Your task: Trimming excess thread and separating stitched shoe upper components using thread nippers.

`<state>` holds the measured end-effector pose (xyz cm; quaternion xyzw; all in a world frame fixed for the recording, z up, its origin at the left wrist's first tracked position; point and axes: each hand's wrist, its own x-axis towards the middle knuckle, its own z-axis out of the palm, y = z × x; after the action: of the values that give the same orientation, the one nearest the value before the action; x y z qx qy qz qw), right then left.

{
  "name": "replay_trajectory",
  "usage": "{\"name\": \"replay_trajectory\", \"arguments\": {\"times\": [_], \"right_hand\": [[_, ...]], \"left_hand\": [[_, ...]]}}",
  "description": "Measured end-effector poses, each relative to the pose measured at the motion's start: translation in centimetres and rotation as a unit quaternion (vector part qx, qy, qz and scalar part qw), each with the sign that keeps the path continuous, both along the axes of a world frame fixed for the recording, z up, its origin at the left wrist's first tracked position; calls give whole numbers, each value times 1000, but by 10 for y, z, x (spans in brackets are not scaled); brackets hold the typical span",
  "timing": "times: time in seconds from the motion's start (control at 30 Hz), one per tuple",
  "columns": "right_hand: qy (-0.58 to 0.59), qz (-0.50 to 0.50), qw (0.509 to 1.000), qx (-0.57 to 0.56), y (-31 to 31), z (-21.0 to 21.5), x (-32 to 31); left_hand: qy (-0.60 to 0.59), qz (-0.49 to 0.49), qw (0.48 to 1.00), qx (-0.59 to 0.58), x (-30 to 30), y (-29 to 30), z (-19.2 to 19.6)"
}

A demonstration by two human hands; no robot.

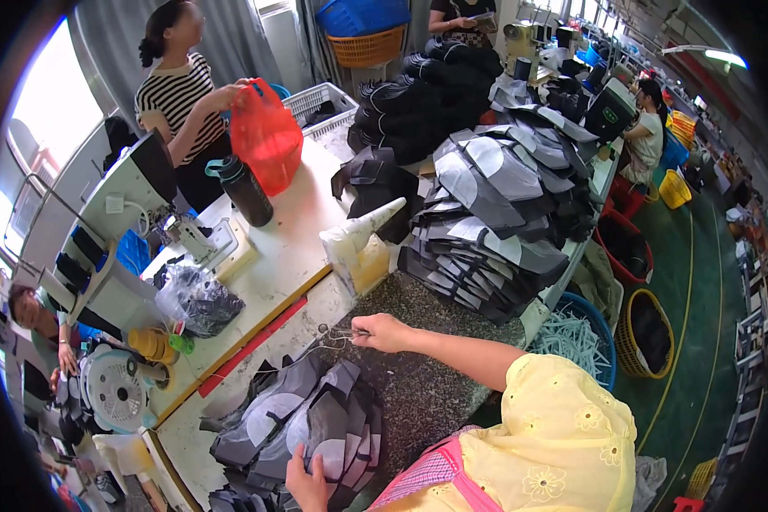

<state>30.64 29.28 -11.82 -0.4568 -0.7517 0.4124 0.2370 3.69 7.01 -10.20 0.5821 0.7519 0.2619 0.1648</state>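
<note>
My right hand (382, 333) is closed on a small pair of metal scissors (343, 331) above the dark speckled worktop. A thin pale thread (311, 349) trails leftward beside them. My left hand (309, 483) lies at the near edge of a pile of grey and black cut fabric pieces (333, 422) with pale rounded patches. Its thumb and a finger are apart, touching the top piece; the rest of that hand is partly cut off by the lower edge.
Beyond my right arm rises a big heap of similar pieces (486, 230). A sewing machine (200, 239), a dark bottle (246, 192) and a person holding a red bag (269, 141) are across the table. Right, a blue basket (604, 328) holds pale strips; a white fan (118, 388) stands left.
</note>
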Motion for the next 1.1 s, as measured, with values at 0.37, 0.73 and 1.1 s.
{"name": "replay_trajectory", "arguments": {"times": [0.37,0.73,1.1], "right_hand": [[-154,-97,982,49,0,-18,28],[111,197,971,-82,-69,54,-62],[116,277,944,-134,-70,40,-72]], "left_hand": [[56,62,996,5,-37,-28,-41],[-20,-54,981,185,41,28,73],[-416,16,907,-59,19,-3,58]]}}
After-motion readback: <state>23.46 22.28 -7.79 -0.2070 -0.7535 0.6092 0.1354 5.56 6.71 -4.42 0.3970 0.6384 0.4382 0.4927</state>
